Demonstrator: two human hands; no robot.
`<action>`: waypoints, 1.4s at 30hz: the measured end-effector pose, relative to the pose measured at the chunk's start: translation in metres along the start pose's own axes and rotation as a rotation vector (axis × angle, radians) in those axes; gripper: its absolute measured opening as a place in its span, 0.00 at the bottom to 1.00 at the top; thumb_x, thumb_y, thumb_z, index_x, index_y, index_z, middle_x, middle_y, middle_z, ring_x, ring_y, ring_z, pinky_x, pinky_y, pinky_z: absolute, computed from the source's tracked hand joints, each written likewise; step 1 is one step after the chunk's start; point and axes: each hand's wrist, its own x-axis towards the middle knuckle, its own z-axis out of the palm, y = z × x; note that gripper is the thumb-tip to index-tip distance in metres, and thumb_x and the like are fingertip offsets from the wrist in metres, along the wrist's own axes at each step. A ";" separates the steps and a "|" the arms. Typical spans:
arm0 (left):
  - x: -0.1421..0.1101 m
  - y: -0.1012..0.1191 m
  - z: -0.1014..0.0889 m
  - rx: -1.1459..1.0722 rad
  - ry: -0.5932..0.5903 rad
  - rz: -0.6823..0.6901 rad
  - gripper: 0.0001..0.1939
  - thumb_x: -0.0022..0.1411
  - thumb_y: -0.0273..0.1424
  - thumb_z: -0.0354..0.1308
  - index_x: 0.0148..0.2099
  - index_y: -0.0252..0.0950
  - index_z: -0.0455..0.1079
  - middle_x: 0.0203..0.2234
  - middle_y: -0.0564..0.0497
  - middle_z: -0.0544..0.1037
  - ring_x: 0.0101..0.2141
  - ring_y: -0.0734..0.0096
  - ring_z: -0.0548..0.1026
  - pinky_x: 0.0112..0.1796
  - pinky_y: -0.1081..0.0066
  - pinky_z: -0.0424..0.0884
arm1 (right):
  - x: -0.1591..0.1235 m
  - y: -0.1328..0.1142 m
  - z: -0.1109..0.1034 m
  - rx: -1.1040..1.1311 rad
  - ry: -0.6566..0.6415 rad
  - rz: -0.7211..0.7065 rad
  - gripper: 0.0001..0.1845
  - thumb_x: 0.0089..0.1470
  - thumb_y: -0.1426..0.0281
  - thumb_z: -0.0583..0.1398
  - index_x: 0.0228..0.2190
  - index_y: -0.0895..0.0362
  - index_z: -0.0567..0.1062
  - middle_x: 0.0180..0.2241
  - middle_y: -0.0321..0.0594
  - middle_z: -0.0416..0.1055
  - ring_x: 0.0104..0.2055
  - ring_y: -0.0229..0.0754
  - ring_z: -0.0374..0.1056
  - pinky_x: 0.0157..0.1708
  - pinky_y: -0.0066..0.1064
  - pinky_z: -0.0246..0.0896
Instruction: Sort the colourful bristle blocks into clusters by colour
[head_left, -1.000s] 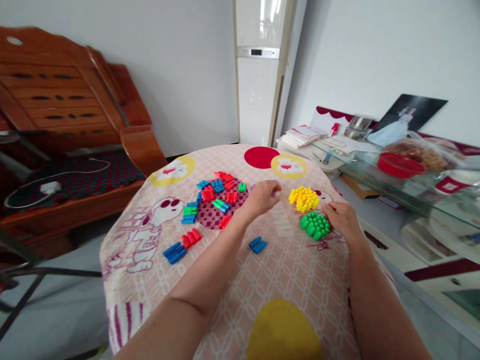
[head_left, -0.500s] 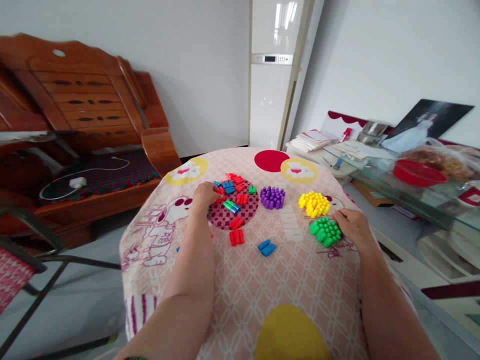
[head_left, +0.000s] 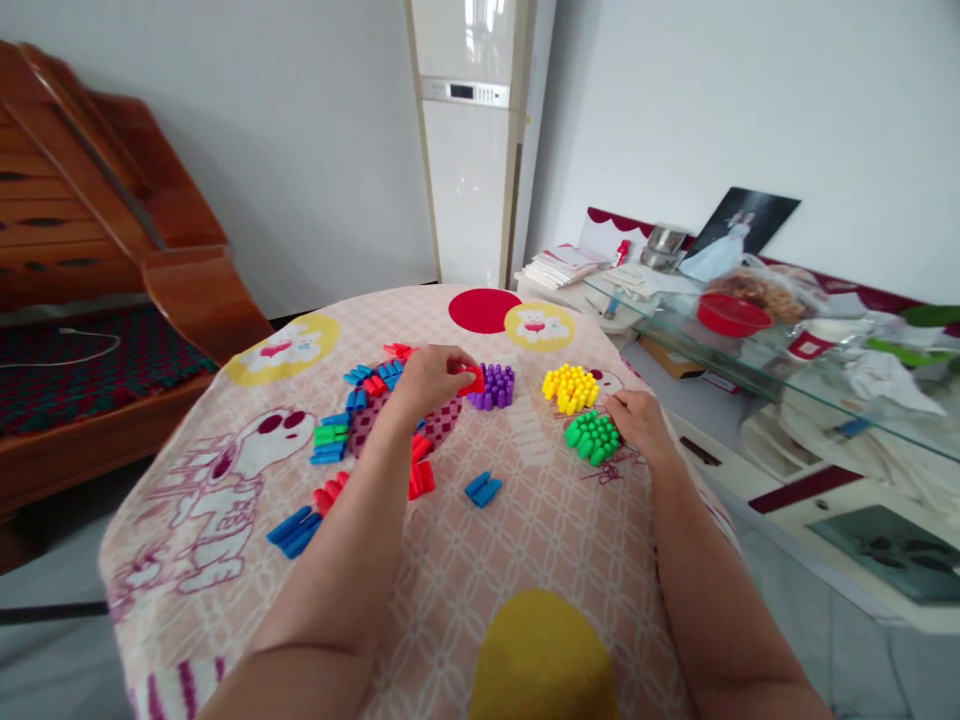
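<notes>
My left hand (head_left: pixel 429 377) is closed round a red plastic peg (head_left: pixel 474 379), held just left of the purple peg cluster (head_left: pixel 493 385). My right hand (head_left: pixel 636 421) rests curled on the cloth, touching the right side of the green peg cluster (head_left: pixel 592 437). A yellow peg cluster (head_left: pixel 571 387) stands behind the green one. Loose red, blue and green pegs (head_left: pixel 360 392) lie scattered left of my left hand. A blue pair (head_left: pixel 483 489) lies between my forearms, and red pegs (head_left: pixel 421 479) sit beside my left forearm.
The round table wears a pink cartoon-print cloth (head_left: pixel 517 560). A wooden bench (head_left: pixel 112 330) stands at left. A white standing air conditioner (head_left: pixel 469 140) is behind. At right a glass table (head_left: pixel 757 350) carries a red bowl (head_left: pixel 733 314), papers and bags.
My left hand has moved right from the loose pile, now holding a red peg beside the purple cluster. The camera view has shifted. My right hand has stayed by the green cluster.
</notes>
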 end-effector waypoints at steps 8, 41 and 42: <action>-0.022 0.078 0.089 0.014 -0.240 0.266 0.09 0.53 0.28 0.59 0.38 0.33 0.76 0.29 0.50 0.79 0.29 0.71 0.74 0.31 0.74 0.65 | 0.000 -0.002 -0.001 0.018 0.002 0.021 0.21 0.56 0.63 0.53 0.15 0.57 0.68 0.18 0.39 0.66 0.23 0.37 0.58 0.27 0.30 0.46; -0.043 0.092 0.123 0.295 -0.426 0.169 0.15 0.58 0.40 0.54 0.38 0.36 0.75 0.32 0.43 0.79 0.36 0.57 0.78 0.34 0.66 0.72 | -0.001 -0.006 -0.003 0.033 -0.020 0.053 0.20 0.54 0.63 0.53 0.14 0.56 0.65 0.16 0.37 0.62 0.22 0.36 0.54 0.25 0.30 0.44; -0.043 0.093 0.123 0.304 -0.422 0.163 0.15 0.58 0.41 0.54 0.39 0.35 0.75 0.33 0.42 0.79 0.37 0.56 0.78 0.35 0.66 0.72 | -0.001 -0.007 -0.003 0.029 -0.021 0.056 0.20 0.54 0.63 0.53 0.14 0.56 0.65 0.16 0.37 0.62 0.22 0.36 0.54 0.25 0.30 0.44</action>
